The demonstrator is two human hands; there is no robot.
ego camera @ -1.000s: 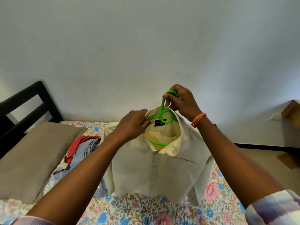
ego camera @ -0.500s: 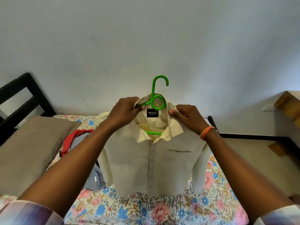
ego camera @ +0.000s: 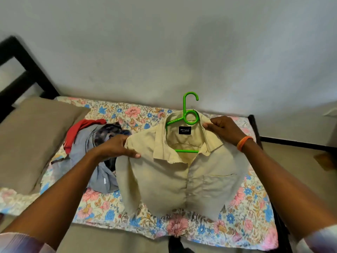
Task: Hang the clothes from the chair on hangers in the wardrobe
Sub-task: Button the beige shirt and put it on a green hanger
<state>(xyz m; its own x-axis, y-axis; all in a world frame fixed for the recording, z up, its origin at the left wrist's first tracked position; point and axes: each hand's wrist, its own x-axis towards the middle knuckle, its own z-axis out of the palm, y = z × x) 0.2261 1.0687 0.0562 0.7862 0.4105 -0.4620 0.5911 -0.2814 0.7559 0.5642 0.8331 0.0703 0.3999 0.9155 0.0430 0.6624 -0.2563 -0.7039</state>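
Shirt [ego camera: 175, 172], pale yellow, sits on a green hanger [ego camera: 189, 115] at centre frame, held up over the floral bedsheet [ego camera: 246, 216]. Left hand [ego camera: 116, 148] pinches the shoulder seam at centre left; right hand [ego camera: 224, 128] grips the opposite shoulder beside the collar. Heap of clothes [ego camera: 94, 143] lies left of centre, pillow [ego camera: 27, 139] at far left.

Both forearms are reaching in from the lower corners toward the frame's centre. The left hand [ego camera: 116, 147] is curling its grip closed at centre-left, thumb underneath; the right hand [ego camera: 225, 129], orange band at the wrist, is pinching at upper right of centre.
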